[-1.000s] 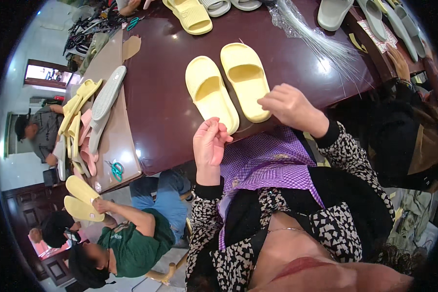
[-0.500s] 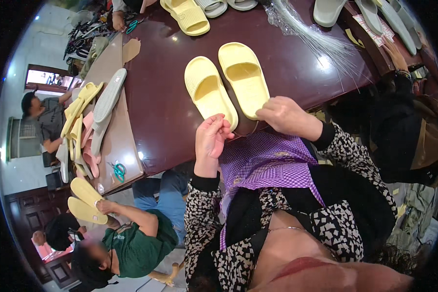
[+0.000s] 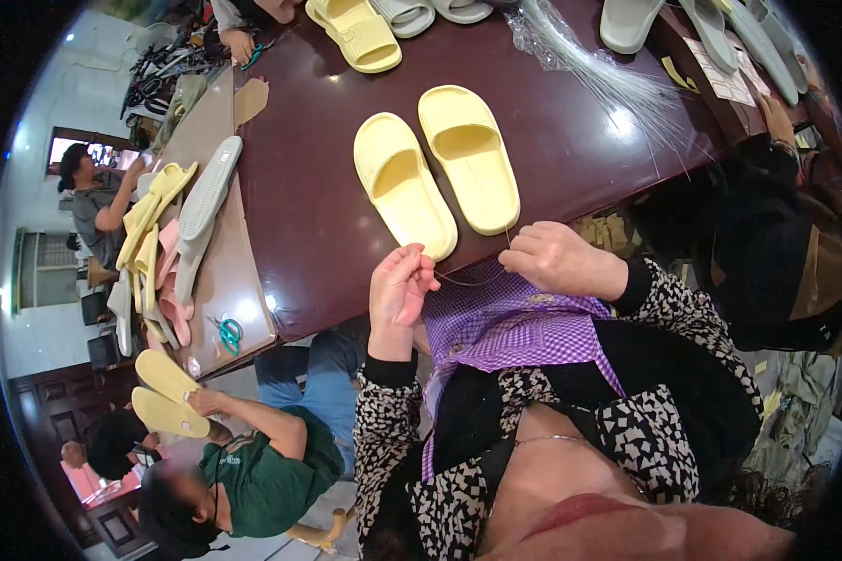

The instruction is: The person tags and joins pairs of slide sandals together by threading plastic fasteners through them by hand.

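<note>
Yellow slippers (image 3: 403, 201) and thin strand (image 3: 468, 283) at the tabletop (image 3: 299, 187) near edge.
The left hand (image 3: 401, 285) and right hand (image 3: 567, 262) pinch the thin strand, which bows between them. The slippers lie side by side, heels toward the near edge. A bundle of clear filaments (image 3: 594, 70) lies toward the right edge.

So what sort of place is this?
Probably a footwear workshop: a pair of yellow slides lies on the dark red table, more slippers are heaped at the left, and a person in green holds another yellow pair.
</note>
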A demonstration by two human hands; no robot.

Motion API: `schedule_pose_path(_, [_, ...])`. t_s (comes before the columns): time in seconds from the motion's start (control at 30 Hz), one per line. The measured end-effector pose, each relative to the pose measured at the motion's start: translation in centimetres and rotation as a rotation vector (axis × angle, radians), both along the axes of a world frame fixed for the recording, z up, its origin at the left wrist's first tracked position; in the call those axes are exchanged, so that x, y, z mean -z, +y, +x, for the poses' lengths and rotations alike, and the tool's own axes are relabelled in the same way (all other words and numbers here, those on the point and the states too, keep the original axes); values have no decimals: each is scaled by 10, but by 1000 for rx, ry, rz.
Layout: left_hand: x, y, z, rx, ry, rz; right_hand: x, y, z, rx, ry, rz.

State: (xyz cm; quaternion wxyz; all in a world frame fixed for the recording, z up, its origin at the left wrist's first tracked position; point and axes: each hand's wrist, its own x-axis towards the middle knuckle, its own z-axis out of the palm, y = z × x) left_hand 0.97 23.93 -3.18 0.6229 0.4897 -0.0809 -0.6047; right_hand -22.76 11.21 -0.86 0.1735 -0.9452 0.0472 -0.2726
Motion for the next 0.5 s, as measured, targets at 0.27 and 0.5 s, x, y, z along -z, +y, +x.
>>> schedule_pose_path(0.27, [-4, -1, -3, 9, -13, 1, 2, -8, 10, 31, 55, -22])
schedule_pose_path(0.5, [-27, -51, 7, -32, -128, -47, -14, -57, 50, 138, 53, -133])
